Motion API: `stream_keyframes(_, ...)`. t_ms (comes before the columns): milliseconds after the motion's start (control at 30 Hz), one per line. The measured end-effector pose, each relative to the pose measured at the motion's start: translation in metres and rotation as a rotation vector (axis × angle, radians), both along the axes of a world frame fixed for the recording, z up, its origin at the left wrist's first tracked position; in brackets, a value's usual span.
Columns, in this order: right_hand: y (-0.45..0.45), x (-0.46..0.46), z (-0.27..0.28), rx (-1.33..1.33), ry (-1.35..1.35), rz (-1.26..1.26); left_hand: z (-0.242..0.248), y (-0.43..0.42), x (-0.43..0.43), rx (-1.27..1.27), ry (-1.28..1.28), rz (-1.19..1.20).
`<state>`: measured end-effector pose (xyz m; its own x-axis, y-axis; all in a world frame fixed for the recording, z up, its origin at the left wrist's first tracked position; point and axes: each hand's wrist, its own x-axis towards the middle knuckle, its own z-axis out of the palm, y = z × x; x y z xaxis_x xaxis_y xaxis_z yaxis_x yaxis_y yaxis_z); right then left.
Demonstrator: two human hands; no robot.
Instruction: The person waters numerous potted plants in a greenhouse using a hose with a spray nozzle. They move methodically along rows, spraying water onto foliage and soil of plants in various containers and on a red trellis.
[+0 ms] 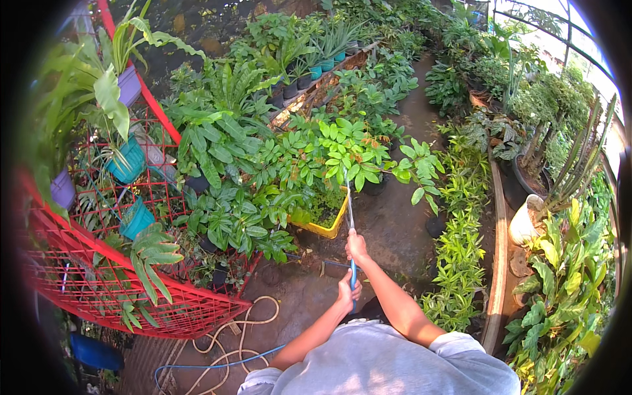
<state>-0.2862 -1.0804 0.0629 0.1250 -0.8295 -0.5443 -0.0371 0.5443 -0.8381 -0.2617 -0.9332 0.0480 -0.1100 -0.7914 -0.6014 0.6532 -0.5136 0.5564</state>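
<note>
A blue hose [353, 279] runs up through both of my hands in front of my body. My right hand [356, 245] grips its front end, and a stream of water [350, 205] shoots forward from there. Closer to my chest, my left hand [348, 289] is wrapped around the same hose. The water reaches the light green leaves of a leafy plant [353, 148] straight ahead. Beneath those leaves stands a yellow rectangular tub [330, 230] with small green plants in it. Foliage hides the tub's far side.
A red metal grid rack [148, 301] with hanging turquoise pots [129, 160] stands at left. A beige hose [242, 340] lies coiled on the ground. Low plants [456, 237] and a curved wooden edging [497, 247] line the right, beside a white pot [524, 222].
</note>
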Motion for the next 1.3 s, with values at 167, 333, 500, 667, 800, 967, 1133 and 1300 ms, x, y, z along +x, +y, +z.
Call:
stream_keyframes(167, 0.001, 0.002, 0.002, -0.115, 0.081, 0.030, 0.001, 0.000, -0.003, 0.001, -0.003, 0.036)
stream_keyframes(333, 0.000, 0.004, -0.003, -0.157, 0.100, 0.061, 0.006, -0.001, -0.004, 0.001, -0.016, 0.057)
stream_keyframes(500, 0.003, 0.010, 0.004, -0.171, 0.082, 0.092, 0.002, 0.001, -0.002, -0.018, -0.008, 0.081)
stream_keyframes(667, 0.002, 0.018, -0.001, -0.204, 0.102, 0.114, 0.003, 0.001, -0.002, -0.038, 0.009, 0.138)
stream_keyframes(800, 0.003, 0.023, 0.001, -0.256, 0.160, 0.156, 0.000, 0.002, -0.001, -0.063, 0.032, 0.167)
stream_keyframes(967, 0.001, 0.025, -0.006, -0.294, 0.182, 0.188, -0.001, 0.003, 0.000, -0.071, 0.040, 0.167)
stream_keyframes(1133, 0.002, 0.027, -0.006, -0.276, 0.178, 0.206, -0.001, 0.004, 0.000, -0.064, 0.032, 0.176)
stream_keyframes(1300, 0.006, 0.031, -0.001, -0.278, 0.169, 0.232, 0.000, 0.006, 0.001, -0.069, 0.024, 0.192)
